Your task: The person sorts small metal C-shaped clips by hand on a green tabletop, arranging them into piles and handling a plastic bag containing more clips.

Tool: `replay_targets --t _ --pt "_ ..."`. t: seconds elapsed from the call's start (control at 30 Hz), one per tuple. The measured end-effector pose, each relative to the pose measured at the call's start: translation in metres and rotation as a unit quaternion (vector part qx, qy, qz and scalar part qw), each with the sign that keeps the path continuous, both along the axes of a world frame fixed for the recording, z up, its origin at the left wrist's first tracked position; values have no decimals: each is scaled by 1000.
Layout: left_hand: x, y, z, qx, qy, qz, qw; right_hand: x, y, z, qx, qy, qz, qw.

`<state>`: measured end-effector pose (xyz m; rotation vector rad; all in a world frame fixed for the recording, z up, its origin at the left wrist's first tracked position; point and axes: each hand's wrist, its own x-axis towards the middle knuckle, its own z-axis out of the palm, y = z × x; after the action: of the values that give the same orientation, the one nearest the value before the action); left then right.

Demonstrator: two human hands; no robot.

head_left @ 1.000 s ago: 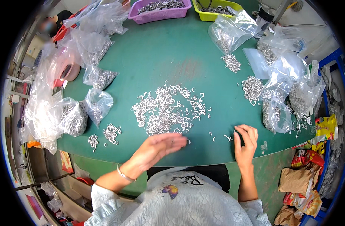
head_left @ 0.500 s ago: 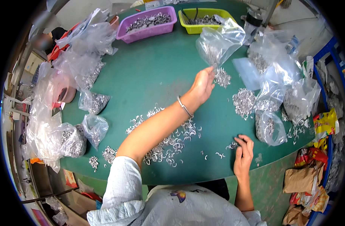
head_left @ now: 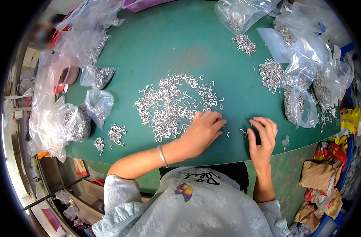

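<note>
A wide heap of small silvery crescent-shaped metal pieces lies spread on the green tabletop before me. My left hand is at the heap's right near edge, knuckles up, its fingers bent down and drawn together. Whatever is between its fingertips is hidden. To its right, my right hand rests low over the table edge side, fingers curved and parted from the thumb, with nothing seen in it. A few loose crescent pieces lie just left of its fingertips.
Clear plastic bags of metal pieces crowd the left and right sides. Smaller piles sit at the right, far right and near left. A purple basin shows at the back.
My left hand has come back from the small pile by the far bag to the central heap. The view has tilted nearer. My right hand stays beside the loose pieces.
</note>
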<state>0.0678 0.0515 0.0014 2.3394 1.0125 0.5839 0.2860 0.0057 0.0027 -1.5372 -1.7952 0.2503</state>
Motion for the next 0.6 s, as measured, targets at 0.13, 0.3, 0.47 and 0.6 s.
replay_targets --t 0.13,0.3,0.47,0.6 --pt "-4 -7 -9 76 38 -13 996 -8 -10 9 -35 -26 47 998" --pt "-20 -29 3 59 -5 70 996 -25 -18 2 -28 -38 74 996" --pt "-38 -57 9 31 -4 161 986 -32 -17 -11 -26 -88 71 993" --pt "-53 -77 2 13 -34 216 976 -15 -13 -11 4 -147 -10 989"
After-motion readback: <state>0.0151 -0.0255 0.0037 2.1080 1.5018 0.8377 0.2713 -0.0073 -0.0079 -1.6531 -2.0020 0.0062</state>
